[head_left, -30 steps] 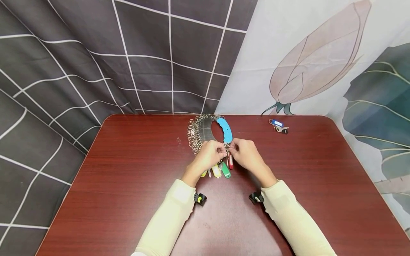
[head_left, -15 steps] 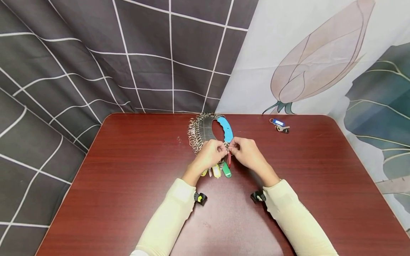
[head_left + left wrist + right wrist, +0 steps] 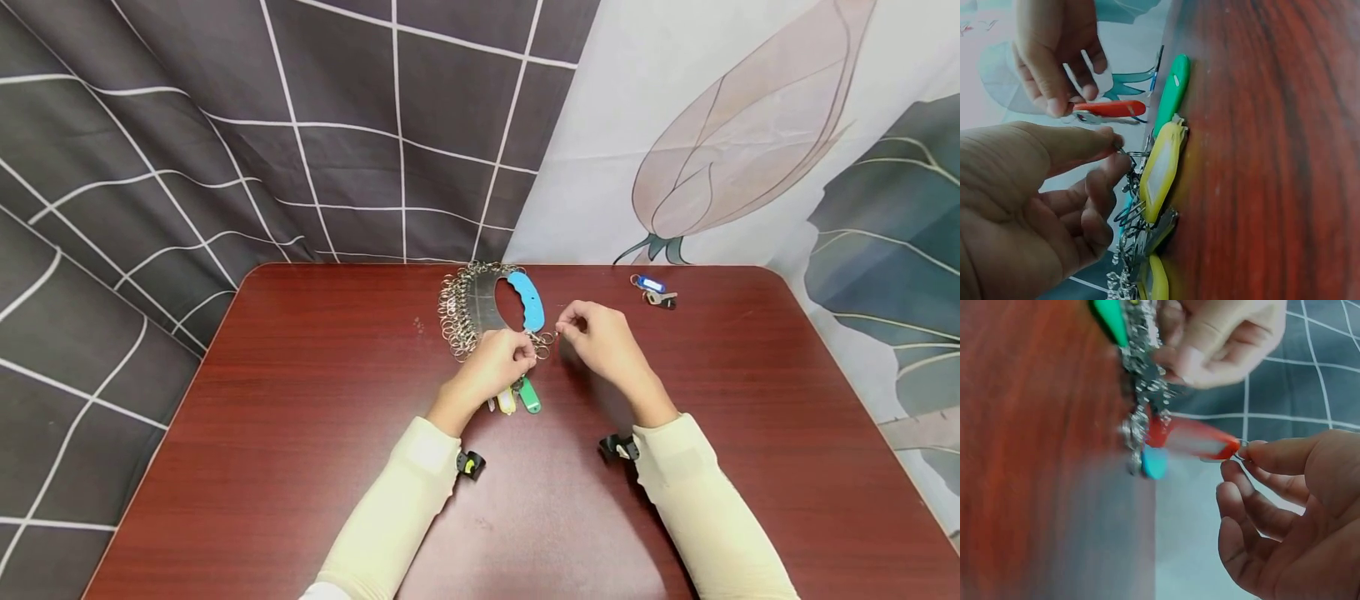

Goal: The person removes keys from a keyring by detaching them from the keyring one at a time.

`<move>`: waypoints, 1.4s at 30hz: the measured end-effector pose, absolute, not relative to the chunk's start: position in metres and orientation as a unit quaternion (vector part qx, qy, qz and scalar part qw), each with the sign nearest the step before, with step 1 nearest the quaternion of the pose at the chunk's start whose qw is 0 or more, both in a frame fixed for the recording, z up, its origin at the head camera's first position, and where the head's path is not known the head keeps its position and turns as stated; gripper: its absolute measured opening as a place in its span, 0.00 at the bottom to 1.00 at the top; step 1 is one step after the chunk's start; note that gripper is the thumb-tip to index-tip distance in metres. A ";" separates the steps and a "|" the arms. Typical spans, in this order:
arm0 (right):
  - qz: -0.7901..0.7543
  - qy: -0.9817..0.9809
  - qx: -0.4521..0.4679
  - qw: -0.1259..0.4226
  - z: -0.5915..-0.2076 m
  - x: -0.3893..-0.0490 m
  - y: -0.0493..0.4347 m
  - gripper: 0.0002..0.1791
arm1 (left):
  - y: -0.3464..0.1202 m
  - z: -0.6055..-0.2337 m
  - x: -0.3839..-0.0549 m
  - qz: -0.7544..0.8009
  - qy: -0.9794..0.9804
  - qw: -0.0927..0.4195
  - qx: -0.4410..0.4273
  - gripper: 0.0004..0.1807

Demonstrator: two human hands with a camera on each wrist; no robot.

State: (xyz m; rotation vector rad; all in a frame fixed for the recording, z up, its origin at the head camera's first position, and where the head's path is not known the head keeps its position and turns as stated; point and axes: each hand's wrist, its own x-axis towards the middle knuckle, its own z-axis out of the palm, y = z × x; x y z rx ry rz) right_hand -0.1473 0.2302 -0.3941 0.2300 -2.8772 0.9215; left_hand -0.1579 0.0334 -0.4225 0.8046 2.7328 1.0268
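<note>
On the table lies a key holder, a curved metal plate (image 3: 482, 302) with a blue handle (image 3: 527, 302) and many rings and clips round its edge. My left hand (image 3: 498, 360) pinches a small metal clip or ring at its near end; which one I cannot tell. To the right, my right hand (image 3: 606, 335) pinches the ring of a red key tag (image 3: 1200, 439) between thumb and forefinger, held off the table. A metal key shows beside this tag in the left wrist view. Below my left hand hang a green key tag (image 3: 1174, 90) and a yellow key tag (image 3: 1161, 169).
A blue key tag (image 3: 651, 284) with keys (image 3: 660, 299) lies at the back right of the dark red table (image 3: 300, 467). Behind the table's far edge hang a dark grid-patterned curtain (image 3: 337, 167) and a white flower-printed cloth (image 3: 592, 183).
My right hand has moved right and slightly back, carrying the red key tag away from the holder's near end. My left hand stays nearly in place.
</note>
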 end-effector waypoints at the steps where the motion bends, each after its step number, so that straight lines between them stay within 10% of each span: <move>1: 0.304 -0.948 0.077 0.059 -0.392 -0.147 0.232 0.04 | 0.034 -0.423 -0.157 0.326 0.903 0.058 0.273 0.06; 20: 0.277 -0.956 0.055 0.079 -0.381 -0.150 0.265 0.05 | 0.039 -0.419 -0.144 0.116 0.930 0.000 0.350 0.14; 42: 0.268 -0.942 -0.029 0.199 -0.365 -0.149 0.336 0.10 | 0.010 -0.397 -0.159 0.264 0.909 0.003 0.321 0.15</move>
